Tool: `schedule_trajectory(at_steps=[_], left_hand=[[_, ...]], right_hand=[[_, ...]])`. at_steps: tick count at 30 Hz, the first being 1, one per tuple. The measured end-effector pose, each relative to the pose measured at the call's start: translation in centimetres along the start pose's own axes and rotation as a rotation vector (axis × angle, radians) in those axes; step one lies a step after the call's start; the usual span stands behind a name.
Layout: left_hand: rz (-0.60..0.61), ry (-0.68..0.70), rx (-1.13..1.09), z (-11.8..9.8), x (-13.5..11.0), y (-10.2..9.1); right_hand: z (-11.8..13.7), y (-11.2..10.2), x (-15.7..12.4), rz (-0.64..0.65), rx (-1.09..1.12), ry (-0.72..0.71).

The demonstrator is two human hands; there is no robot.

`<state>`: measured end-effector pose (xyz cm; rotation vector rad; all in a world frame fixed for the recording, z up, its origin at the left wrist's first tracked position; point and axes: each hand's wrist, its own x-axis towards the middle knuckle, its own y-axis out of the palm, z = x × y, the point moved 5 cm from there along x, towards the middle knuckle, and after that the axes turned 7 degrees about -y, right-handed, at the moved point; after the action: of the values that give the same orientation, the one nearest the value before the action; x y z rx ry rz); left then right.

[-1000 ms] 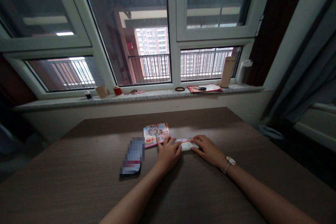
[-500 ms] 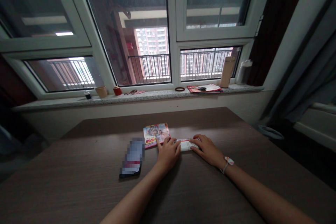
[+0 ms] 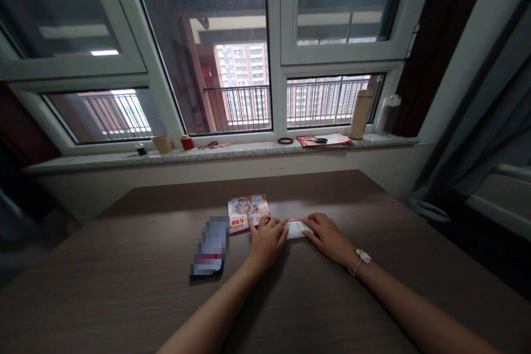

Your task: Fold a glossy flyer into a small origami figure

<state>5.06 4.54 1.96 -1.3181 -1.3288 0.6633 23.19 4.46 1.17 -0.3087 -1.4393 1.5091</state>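
Observation:
A folded sheet of paper (image 3: 296,230), pale with a red strip along its far edge, lies on the table between my hands. My left hand (image 3: 269,239) has its thumb and forefinger on the left end of the sheet, and its other fingers spread toward the leaflet. At the right end, my right hand (image 3: 329,237) holds the paper between thumb and forefinger, its remaining fingers curled over the far side. Just beyond my left fingertips is a colourful printed leaflet (image 3: 248,211) marked 89.9. A phone (image 3: 211,246) with a blurred screen rests left of my left hand.
Against the wall under the window stands the brown table (image 3: 136,254). The stone windowsill (image 3: 249,149) bears a paper cup (image 3: 162,144), a red spool (image 3: 187,143), a bracelet (image 3: 285,141), scissors (image 3: 320,140) on red papers and a tan flask (image 3: 360,115).
Both hands stay on the folded paper. My left fingers have shifted slightly right along it. The whole view has moved a little.

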Motion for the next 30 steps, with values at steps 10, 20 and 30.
schedule_trajectory(at_steps=[10, 20, 30], left_hand=[[-0.008, 0.027, 0.011, -0.18, 0.06, -0.01], [0.029, 0.016, 0.004, -0.2, 0.29, 0.0], [0.016, 0.03, 0.04, 0.07, 0.46, 0.45]], right_hand=[[0.0, -0.03, 0.05, -0.035, -0.019, -0.011], [0.14, -0.3, 0.03, -0.018, -0.062, 0.013], [0.13, -0.12, 0.05, -0.02, -0.107, 0.036]])
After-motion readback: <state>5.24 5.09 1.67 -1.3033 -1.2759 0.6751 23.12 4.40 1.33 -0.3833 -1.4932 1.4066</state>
